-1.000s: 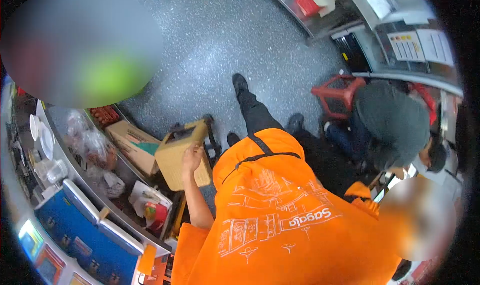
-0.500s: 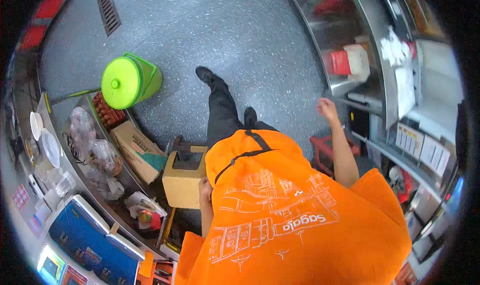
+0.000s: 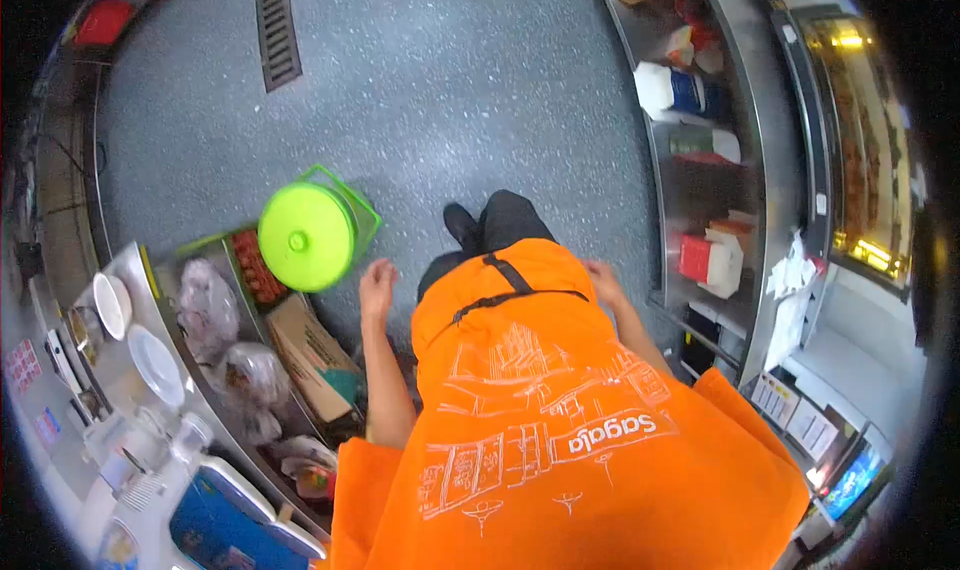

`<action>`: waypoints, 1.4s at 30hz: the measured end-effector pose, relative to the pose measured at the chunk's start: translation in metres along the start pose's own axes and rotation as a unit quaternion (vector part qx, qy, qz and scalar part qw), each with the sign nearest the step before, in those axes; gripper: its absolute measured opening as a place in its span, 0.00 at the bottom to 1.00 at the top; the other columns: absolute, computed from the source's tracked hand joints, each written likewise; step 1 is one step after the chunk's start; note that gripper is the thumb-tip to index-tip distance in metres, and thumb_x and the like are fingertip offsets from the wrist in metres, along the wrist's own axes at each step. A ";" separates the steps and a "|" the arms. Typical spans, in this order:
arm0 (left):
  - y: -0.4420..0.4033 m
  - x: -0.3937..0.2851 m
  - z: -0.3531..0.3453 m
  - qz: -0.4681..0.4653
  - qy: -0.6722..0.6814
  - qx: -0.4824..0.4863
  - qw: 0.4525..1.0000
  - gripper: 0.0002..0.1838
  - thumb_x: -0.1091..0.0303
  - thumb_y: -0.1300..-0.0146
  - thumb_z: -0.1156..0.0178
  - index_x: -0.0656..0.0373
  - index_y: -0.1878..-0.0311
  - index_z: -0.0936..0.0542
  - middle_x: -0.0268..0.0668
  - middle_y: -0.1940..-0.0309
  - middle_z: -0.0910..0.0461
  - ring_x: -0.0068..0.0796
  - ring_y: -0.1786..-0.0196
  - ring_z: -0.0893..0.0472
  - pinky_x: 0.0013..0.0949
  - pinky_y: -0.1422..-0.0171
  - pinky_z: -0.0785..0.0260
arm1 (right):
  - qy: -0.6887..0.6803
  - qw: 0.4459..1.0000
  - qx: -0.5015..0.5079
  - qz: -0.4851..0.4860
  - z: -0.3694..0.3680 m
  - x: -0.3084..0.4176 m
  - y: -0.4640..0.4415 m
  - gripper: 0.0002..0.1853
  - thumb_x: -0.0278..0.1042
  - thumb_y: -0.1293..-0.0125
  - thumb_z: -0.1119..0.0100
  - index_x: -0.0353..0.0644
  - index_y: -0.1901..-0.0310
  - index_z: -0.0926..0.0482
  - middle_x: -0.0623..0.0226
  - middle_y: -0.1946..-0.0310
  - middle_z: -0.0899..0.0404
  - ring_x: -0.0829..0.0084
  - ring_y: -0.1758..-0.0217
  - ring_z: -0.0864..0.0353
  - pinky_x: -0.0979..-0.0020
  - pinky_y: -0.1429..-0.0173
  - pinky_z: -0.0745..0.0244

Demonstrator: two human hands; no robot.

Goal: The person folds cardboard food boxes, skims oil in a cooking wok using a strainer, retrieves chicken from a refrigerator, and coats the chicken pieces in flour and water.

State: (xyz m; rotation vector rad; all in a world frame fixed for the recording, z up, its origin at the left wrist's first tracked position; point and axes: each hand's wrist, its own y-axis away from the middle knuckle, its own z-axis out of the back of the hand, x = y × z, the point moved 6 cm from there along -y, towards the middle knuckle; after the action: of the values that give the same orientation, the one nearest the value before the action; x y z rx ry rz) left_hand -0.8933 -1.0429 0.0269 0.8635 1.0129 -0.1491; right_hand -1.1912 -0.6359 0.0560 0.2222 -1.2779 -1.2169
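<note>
My left hand (image 3: 377, 288) hangs in front of my left side, its fingers loosely bent and apart, with nothing in it. The nearest thing to it is a bright green lidded bucket (image 3: 306, 236) with a green handle, which stands on the floor just beyond. Close against the orange shirt (image 3: 560, 420) is my right hand (image 3: 603, 280), partly covered by the cloth. Its visible fingers are loose and slightly blurred, and I see nothing held in them.
On the left run a low shelf with plastic bags (image 3: 207, 300), a cardboard box (image 3: 308, 358) and red trays (image 3: 257, 267), and a counter with white bowls (image 3: 112, 306). Steel shelving (image 3: 735, 300) lines the right. A drain grate (image 3: 277, 32) lies in the floor ahead.
I have stepped forward, and the bucket now appears closer to my left hand. My left arm has swung forward; my right hand has drawn back toward the shirt.
</note>
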 end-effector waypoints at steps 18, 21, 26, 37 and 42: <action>-0.297 -0.126 0.187 0.092 -0.047 -0.125 0.987 0.17 0.60 0.40 0.45 0.66 0.60 0.20 0.41 0.77 0.21 0.28 0.71 0.21 0.32 0.65 0.31 | 0.290 0.944 0.152 -0.048 -0.033 0.357 -0.438 0.15 0.37 0.36 0.50 0.36 0.55 0.21 0.61 0.69 0.19 0.70 0.71 0.20 0.67 0.66 0.24; -0.289 -0.058 0.216 0.156 0.096 -0.233 0.955 0.10 0.64 0.44 0.46 0.59 0.65 0.20 0.41 0.75 0.21 0.37 0.73 0.22 0.39 0.66 0.29 | 0.208 0.971 0.106 0.052 -0.072 0.553 -0.562 0.16 0.41 0.36 0.47 0.36 0.55 0.21 0.61 0.68 0.19 0.70 0.70 0.20 0.68 0.63 0.23; -0.326 -0.025 0.212 0.198 0.025 -0.219 0.955 0.14 0.57 0.44 0.45 0.58 0.66 0.19 0.43 0.69 0.18 0.43 0.62 0.19 0.46 0.55 0.28 | 0.147 0.951 0.078 0.262 -0.168 0.880 -0.685 0.13 0.35 0.37 0.46 0.33 0.57 0.22 0.63 0.70 0.20 0.74 0.72 0.21 0.70 0.68 0.23; -0.527 -0.140 0.496 0.246 -0.004 -0.226 0.942 0.23 0.51 0.39 0.54 0.59 0.59 0.18 0.49 0.53 0.21 0.49 0.51 0.21 0.47 0.45 0.32 | 0.359 0.823 0.256 0.358 -0.484 1.032 -0.757 0.12 0.37 0.37 0.47 0.38 0.62 0.20 0.65 0.75 0.21 0.73 0.72 0.22 0.68 0.68 0.24; -0.664 -0.195 0.704 0.081 0.029 -0.333 0.939 0.21 0.52 0.42 0.44 0.59 0.53 0.20 0.44 0.56 0.18 0.45 0.53 0.20 0.40 0.46 0.29 | 0.494 0.757 0.266 0.336 -0.549 1.012 -0.723 0.18 0.45 0.38 0.46 0.36 0.65 0.18 0.63 0.63 0.16 0.61 0.60 0.19 0.55 0.53 0.27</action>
State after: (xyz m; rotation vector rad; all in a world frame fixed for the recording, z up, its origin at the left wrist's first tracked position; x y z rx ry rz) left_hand -0.8428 -2.0268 -0.0239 0.3249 0.9535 0.3489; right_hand -1.3444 -1.9823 -0.0513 0.6526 -0.5893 0.0127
